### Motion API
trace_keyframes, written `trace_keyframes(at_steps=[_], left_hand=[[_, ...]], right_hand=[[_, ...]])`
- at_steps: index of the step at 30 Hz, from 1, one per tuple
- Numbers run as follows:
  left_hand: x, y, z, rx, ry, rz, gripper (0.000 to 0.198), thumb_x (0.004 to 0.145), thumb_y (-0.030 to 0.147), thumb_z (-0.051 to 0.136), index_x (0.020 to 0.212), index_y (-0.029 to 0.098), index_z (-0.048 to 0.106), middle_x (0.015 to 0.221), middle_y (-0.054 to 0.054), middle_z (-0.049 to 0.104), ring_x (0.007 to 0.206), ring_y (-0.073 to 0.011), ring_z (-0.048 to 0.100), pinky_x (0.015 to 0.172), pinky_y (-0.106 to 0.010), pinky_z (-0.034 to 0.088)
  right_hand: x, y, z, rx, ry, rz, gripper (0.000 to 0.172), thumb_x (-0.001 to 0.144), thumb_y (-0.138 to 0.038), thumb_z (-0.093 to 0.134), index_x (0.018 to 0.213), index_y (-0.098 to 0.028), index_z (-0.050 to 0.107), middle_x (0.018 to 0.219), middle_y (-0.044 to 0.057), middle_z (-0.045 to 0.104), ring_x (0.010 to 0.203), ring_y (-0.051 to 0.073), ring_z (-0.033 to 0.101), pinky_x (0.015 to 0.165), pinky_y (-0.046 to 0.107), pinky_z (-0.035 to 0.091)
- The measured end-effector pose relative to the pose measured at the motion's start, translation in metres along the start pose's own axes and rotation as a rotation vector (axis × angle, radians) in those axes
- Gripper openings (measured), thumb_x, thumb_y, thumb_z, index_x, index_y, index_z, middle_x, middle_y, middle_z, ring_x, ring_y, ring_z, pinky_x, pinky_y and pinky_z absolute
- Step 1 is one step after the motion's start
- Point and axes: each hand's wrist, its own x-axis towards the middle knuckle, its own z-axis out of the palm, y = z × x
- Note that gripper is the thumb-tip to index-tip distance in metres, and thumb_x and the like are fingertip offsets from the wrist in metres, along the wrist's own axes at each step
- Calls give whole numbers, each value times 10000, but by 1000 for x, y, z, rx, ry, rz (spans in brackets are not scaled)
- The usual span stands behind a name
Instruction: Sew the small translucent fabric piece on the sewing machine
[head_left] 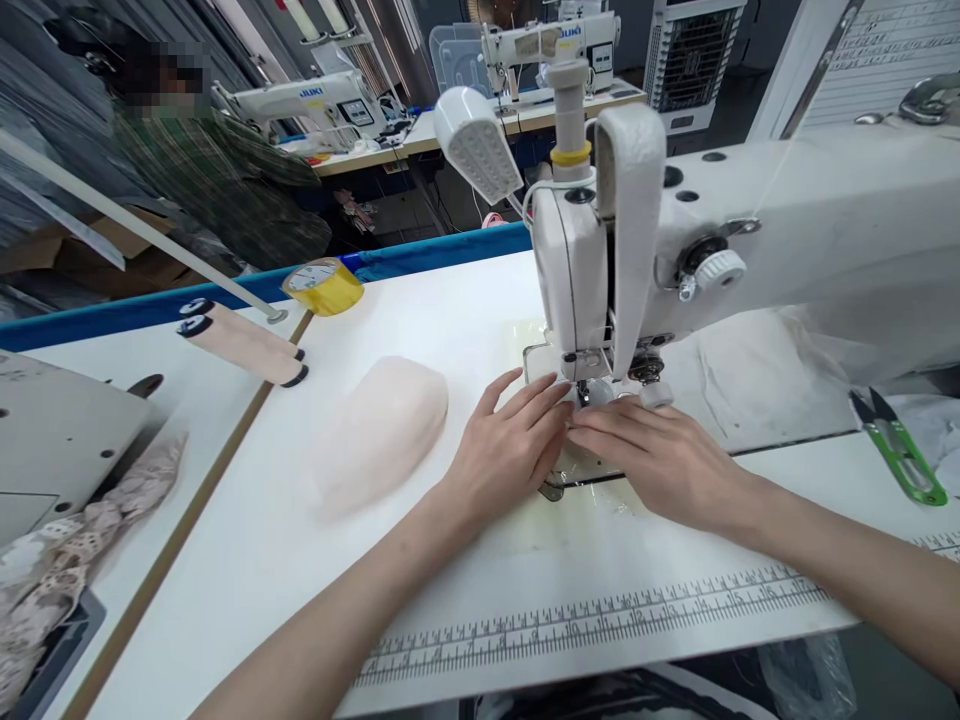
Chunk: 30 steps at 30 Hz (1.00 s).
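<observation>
A white sewing machine [574,270] stands before me, and both hands meet at its presser foot [583,392]. My left hand [514,435] is left of the needle, its outer fingers stretched forward, its thumb and index fingertips closed together. From the right, my right hand [667,455] reaches in with fingers pressed together, their tips almost touching the left ones. Whatever lies between the fingertips is too hidden to name. A bit of pale sheer material [598,392] shows behind them. One pale pink moulded cup [386,430] rests on the table left of my left hand.
Green thread snips [900,450] lie at the right. Two thread cones [244,345] and yellow tape [324,287] are at the left. White fabric [757,370] lies under the machine arm. A printed ruler [600,620] runs along the front edge. Across the table stands a person [217,170].
</observation>
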Motion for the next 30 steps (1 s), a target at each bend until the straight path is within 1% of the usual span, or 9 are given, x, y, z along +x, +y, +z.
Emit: trace_keyframes(at_steps=[4, 6, 9, 11, 13, 15, 18, 25, 30], left_hand=[[-2, -4, 4, -52, -54, -54, 206, 900, 177, 444, 1022, 180, 610, 970, -28, 705, 833, -165, 656, 984, -430, 365], [-3, -4, 3, -45, -41, -62, 204, 893, 169, 442, 1000, 177, 615, 1000, -42, 701, 846, -174, 652, 937, -415, 390], [-3, -2, 0, -50, -44, -44, 217, 893, 170, 443, 1026, 176, 614, 1092, -52, 683, 960, -189, 639, 951, -403, 382], [-3, -1, -2, -69, -23, -36, 195, 893, 186, 456, 990, 185, 625, 974, -24, 711, 822, -161, 657, 903, -391, 402], [-3, -1, -3, -92, 17, -41, 173, 889, 194, 467, 938, 193, 633, 868, -4, 716, 702, -140, 643, 838, -378, 419], [-3, -2, -3, -134, 27, -35, 188, 894, 175, 455, 964, 193, 628, 955, -21, 716, 804, -152, 657, 875, -378, 416], [-2, -4, 1, -205, -37, -6, 256, 910, 127, 421, 1086, 190, 597, 1110, -35, 682, 993, -153, 632, 989, -380, 372], [-2, 5, 8, -156, -100, -23, 270, 913, 204, 468, 1129, 179, 627, 997, -73, 650, 896, -197, 596, 932, -406, 426], [-5, 13, 11, -62, -53, -4, 296, 902, 278, 527, 1153, 159, 627, 1158, -102, 645, 1078, -241, 576, 978, -423, 416]], right_hand=[[0, -1, -1, 75, -14, 7, 337, 818, 10, 402, 1032, -136, 617, 965, 71, 692, 888, 189, 622, 728, 319, 464], [0, -1, -3, 83, 12, 2, 298, 824, -1, 412, 979, -135, 628, 872, 55, 684, 837, 184, 627, 680, 308, 461], [1, -3, -3, 59, 21, -4, 297, 840, -17, 425, 1040, -124, 618, 1008, 72, 680, 875, 185, 625, 701, 309, 462], [2, -4, -3, 31, 11, 1, 279, 849, -39, 444, 1051, -123, 617, 1030, 77, 683, 889, 189, 624, 727, 317, 460], [2, -5, -3, 0, 37, 15, 227, 854, -59, 462, 977, -136, 636, 895, 62, 699, 859, 190, 627, 700, 311, 452], [2, -6, -3, -6, 70, 25, 225, 855, -47, 457, 935, -147, 642, 812, 50, 689, 838, 186, 624, 679, 300, 446], [0, -5, -1, 30, 28, 11, 255, 862, -35, 443, 990, -146, 633, 947, 66, 687, 868, 184, 613, 732, 308, 465], [-6, 2, 7, -69, -55, 83, 207, 854, -34, 466, 890, -145, 636, 1027, 78, 681, 853, 189, 602, 666, 306, 453], [-5, 7, 5, -187, -72, 139, 202, 838, -67, 484, 924, -137, 654, 875, 83, 709, 788, 207, 596, 701, 339, 409]])
